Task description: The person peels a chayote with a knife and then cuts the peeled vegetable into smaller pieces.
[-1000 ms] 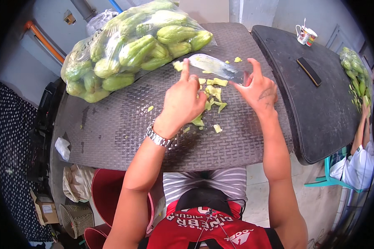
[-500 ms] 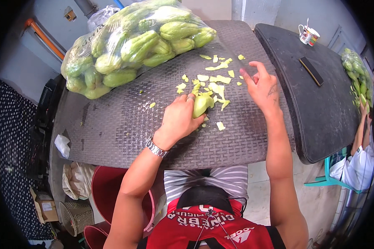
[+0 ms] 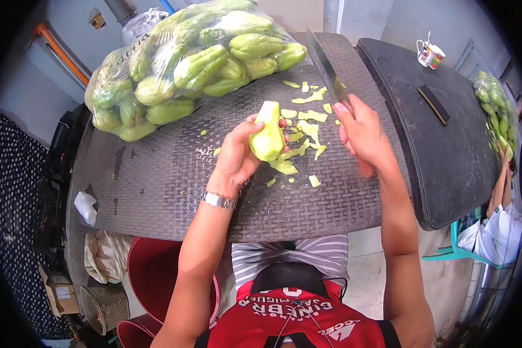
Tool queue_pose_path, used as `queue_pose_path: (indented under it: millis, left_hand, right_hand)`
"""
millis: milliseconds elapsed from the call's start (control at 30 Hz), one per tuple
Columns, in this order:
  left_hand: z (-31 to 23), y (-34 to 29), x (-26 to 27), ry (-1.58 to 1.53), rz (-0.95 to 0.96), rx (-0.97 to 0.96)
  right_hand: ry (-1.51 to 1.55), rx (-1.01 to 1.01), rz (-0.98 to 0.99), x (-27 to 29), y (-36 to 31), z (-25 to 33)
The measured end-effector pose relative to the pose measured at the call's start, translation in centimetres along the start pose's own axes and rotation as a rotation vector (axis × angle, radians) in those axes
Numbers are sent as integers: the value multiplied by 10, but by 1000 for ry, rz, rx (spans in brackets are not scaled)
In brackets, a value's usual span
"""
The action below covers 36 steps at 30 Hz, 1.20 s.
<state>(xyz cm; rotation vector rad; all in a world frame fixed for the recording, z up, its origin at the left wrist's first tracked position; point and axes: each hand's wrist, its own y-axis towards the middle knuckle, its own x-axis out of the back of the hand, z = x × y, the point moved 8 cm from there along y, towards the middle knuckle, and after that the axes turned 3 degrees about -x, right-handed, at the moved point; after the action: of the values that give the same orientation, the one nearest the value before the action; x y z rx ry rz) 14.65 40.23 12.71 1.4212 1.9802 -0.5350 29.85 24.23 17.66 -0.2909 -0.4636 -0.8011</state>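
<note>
A pale green peeled chayote (image 3: 267,139) is gripped in my left hand (image 3: 238,152), its narrow end pointing away from me. My right hand (image 3: 363,131) is closed around the handle of a long-bladed knife (image 3: 325,65); the blade points up and away, apart from the chayote. Between and beyond my hands, strips of green peel (image 3: 312,129) lie scattered on the dark woven-pattern table (image 3: 174,197). A large clear plastic bag of chayotes (image 3: 200,69) rests on the far left of the table.
A second dark table (image 3: 441,156) on the right carries a phone-like black slab (image 3: 434,104) and mugs (image 3: 430,55). Beyond it, another person's hands (image 3: 505,155) are at a bag of green vegetables (image 3: 495,110). Red bins (image 3: 156,272) stand below my table at the left.
My left hand has lifted and turned over the chayote, now showing its peeled side. The knife blade, blurred before, is now plainly visible in my right hand, which has moved slightly nearer me.
</note>
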Motion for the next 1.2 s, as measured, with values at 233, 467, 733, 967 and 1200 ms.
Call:
queue_pose_path:
  millis: [233, 467, 733, 967, 1200]
  left_hand:
    - [4, 25, -3, -175, 20, 71]
    - [3, 34, 30, -241, -251, -34]
    - [3, 29, 45, -317, -323, -48]
    - [-21, 17, 54, -123, -482, -247]
    - [-10, 21, 70, -247, -525, -322]
  right_hand:
    - [367, 136, -25, -29, 8, 16]
    - [577, 50, 103, -60, 4, 0]
    - [607, -31, 269, -96, -14, -1]
    - [568, 76, 236, -110, -42, 28]
    - [470, 127, 247, -136, -52, 31]
